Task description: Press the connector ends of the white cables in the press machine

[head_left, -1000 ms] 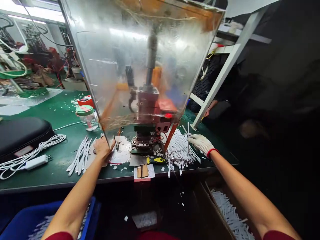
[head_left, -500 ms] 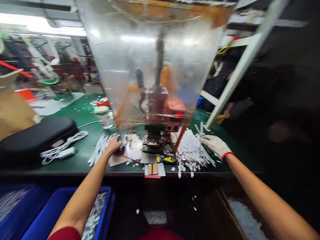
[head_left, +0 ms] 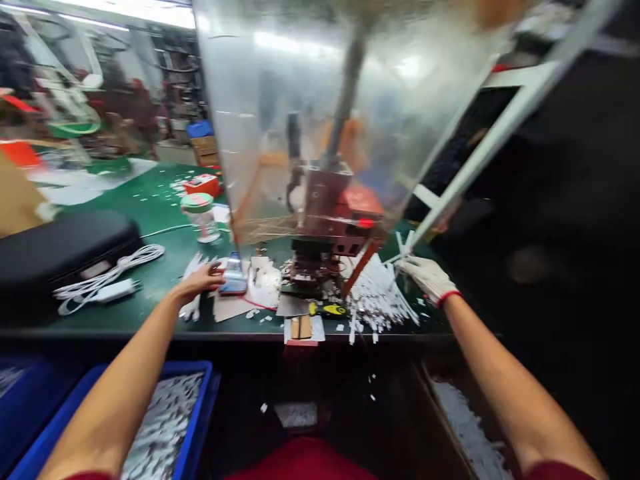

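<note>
My bare left hand (head_left: 199, 281) is over the left bundle of white strips (head_left: 190, 308). Its fingers stretch toward a phone-like device (head_left: 234, 273) with a shiny screen and seem to hold nothing. On the other side, my right hand (head_left: 427, 277) wears a white knit glove with a red cuff. Its fingertips pinch a few thin white strips (head_left: 406, 245), which stick up at the edge of a large pile of white strips (head_left: 376, 290). Between the hands stands a press machine (head_left: 320, 207), partly seen through a clear shield (head_left: 270, 100).
A yellow-and-black handled tool (head_left: 327, 310) lies before the press. Left are a green-lidded jar (head_left: 200, 217), a black case (head_left: 70, 250) and a coiled white cable with plug (head_left: 115, 291). Below are a blue bin of pieces (head_left: 205, 380) and a cardboard box (head_left: 425, 393). A white metal frame (head_left: 480, 160) rises right.
My left hand has drawn back to the left, leaving the phone-like device more exposed. The right hand remains at the strips. The view has shifted and tilted.
</note>
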A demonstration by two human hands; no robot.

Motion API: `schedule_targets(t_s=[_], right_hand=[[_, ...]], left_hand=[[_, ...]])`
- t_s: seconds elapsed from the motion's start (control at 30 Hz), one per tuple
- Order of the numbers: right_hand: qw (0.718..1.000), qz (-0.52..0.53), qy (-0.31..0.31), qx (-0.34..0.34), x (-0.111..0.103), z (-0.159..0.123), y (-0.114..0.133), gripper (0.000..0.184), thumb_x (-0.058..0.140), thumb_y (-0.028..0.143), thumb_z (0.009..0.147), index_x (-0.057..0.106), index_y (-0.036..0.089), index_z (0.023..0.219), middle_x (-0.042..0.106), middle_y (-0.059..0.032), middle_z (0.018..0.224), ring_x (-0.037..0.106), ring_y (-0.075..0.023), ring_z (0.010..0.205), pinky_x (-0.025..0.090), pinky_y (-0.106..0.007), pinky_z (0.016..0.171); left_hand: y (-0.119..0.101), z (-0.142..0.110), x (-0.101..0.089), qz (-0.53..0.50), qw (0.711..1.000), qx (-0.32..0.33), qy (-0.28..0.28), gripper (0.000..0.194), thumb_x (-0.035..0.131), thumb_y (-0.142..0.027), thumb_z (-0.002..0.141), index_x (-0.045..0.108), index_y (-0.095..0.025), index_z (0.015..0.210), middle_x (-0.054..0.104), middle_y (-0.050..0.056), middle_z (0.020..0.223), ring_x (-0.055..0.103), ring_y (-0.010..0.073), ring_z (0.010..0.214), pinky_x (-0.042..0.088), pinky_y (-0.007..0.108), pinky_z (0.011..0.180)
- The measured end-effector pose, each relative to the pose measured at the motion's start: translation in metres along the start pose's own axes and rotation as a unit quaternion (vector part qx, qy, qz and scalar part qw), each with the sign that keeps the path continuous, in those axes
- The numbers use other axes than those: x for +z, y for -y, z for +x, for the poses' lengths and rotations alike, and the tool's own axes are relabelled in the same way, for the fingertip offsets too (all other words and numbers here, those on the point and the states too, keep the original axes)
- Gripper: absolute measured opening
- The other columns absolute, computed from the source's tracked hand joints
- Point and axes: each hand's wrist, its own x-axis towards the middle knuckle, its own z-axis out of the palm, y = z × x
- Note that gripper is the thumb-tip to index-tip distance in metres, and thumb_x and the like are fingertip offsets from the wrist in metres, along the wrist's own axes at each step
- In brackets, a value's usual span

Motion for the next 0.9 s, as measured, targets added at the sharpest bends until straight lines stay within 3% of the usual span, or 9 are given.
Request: schedule_targets(t_s=[0.1, 0.2, 0.4, 0.67, 0.77, 0.9], right_hand=[[0.986, 0.149, -0.039, 0.057, -0.003, 0.011, 0.008, 0.030, 0.055, 0.044, 0.081, 0.064, 0.015, 0.078, 0.059, -0.0047, 0.065, 0.049, -0.0129, 0.052, 0.040, -0.024, 0.048], [0.983, 0.167, -0.029, 0.068, -0.003, 0.018, 0.002, 0.025, 0.060, 0.040, 0.076, 0.064, 0.016, 0.072, 0.058, -0.0033, 0.062, 0.050, -0.0129, 0.052, 0.040, -0.023, 0.047], [0.967, 0.245, -0.028, 0.057, -0.002, 0.012, -0.006, 0.028, 0.065, 0.044, 0.073, 0.064, 0.017, 0.072, 0.056, -0.0010, 0.061, 0.049, -0.0116, 0.054, 0.039, -0.022, 0.047], [0.887, 0.457, -0.008, 0.070, -0.018, -0.007, -0.004, 0.031, 0.078, 0.037, 0.064, 0.065, 0.012, 0.075, 0.050, 0.0012, 0.061, 0.037, -0.0048, 0.047, 0.022, -0.018, 0.039], [0.856, 0.510, -0.006, 0.089, -0.017, -0.015, -0.002, 0.031, 0.082, 0.031, 0.060, 0.066, 0.011, 0.077, 0.053, -0.0007, 0.065, 0.040, -0.0046, 0.049, 0.026, -0.016, 0.038], [0.844, 0.524, -0.003, 0.115, -0.011, -0.023, 0.000, 0.023, 0.081, 0.022, 0.062, 0.067, 0.012, 0.077, 0.057, -0.0022, 0.067, 0.045, -0.0056, 0.050, 0.032, -0.015, 0.038]], left_hand=[[0.017, 0.021, -0.007, -0.062, 0.998, -0.009, -0.001, 0.071, 0.078, -0.030, 0.066, 0.044, -0.019, 0.127, 0.052, 0.014, 0.135, 0.058, 0.0257, 0.117, 0.058, 0.032, 0.084], [0.024, 0.029, -0.011, -0.095, 0.995, -0.015, 0.011, 0.072, 0.085, -0.032, 0.059, 0.049, -0.019, 0.120, 0.054, 0.013, 0.132, 0.058, 0.0259, 0.118, 0.059, 0.028, 0.081], [0.014, 0.025, -0.011, -0.095, 0.995, -0.043, -0.001, 0.065, 0.086, -0.026, 0.057, 0.053, -0.018, 0.113, 0.058, 0.013, 0.123, 0.059, 0.0275, 0.115, 0.060, 0.027, 0.073], [0.016, 0.035, -0.016, -0.065, 0.996, -0.054, 0.018, 0.063, 0.083, -0.030, 0.062, 0.052, -0.021, 0.116, 0.057, 0.008, 0.125, 0.056, 0.0284, 0.119, 0.059, 0.029, 0.078], [0.009, 0.031, -0.015, -0.053, 0.997, -0.053, 0.026, 0.064, 0.085, -0.034, 0.057, 0.054, -0.021, 0.111, 0.053, 0.010, 0.130, 0.055, 0.0279, 0.121, 0.058, 0.029, 0.080], [-0.006, 0.019, -0.011, -0.038, 0.998, -0.046, 0.027, 0.078, 0.087, -0.037, 0.050, 0.052, -0.020, 0.118, 0.055, 0.013, 0.121, 0.058, 0.0282, 0.114, 0.057, 0.031, 0.080]])
